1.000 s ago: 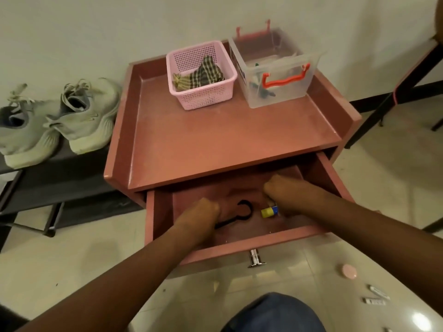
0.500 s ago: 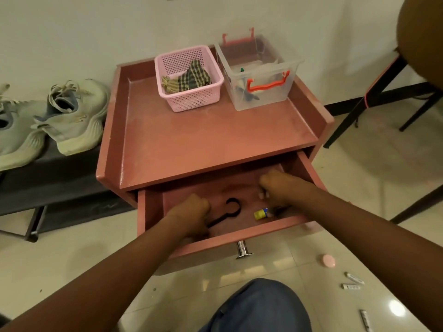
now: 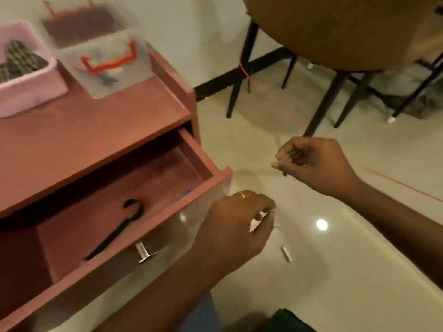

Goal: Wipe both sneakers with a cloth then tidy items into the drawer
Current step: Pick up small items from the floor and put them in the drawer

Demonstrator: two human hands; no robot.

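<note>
The pink drawer (image 3: 134, 238) stands pulled out at the left. Inside lie a black hook (image 3: 119, 230) and a small blue item (image 3: 185, 193) near the front right corner. My left hand (image 3: 235, 226) hovers over the floor just right of the drawer front. Its fingers curl around a pale patch that is too blurred to identify. My right hand (image 3: 311, 161) is higher and further right, with fingers curled in and nothing clearly in them. A small white stick (image 3: 286, 254) lies on the floor below my left hand. The sneakers are out of view.
On the cabinet top (image 3: 96, 125) stand a pink basket (image 3: 31, 92) holding a checked cloth (image 3: 19, 58) and a clear box with red handles (image 3: 107, 65). A brown chair (image 3: 335, 29) on dark legs stands at the back right on the glossy tiled floor (image 3: 335, 271).
Both hands have come out of the drawer and moved right over the floor. The view has swung right, so the sneakers are gone from sight. The hook stays in the drawer.
</note>
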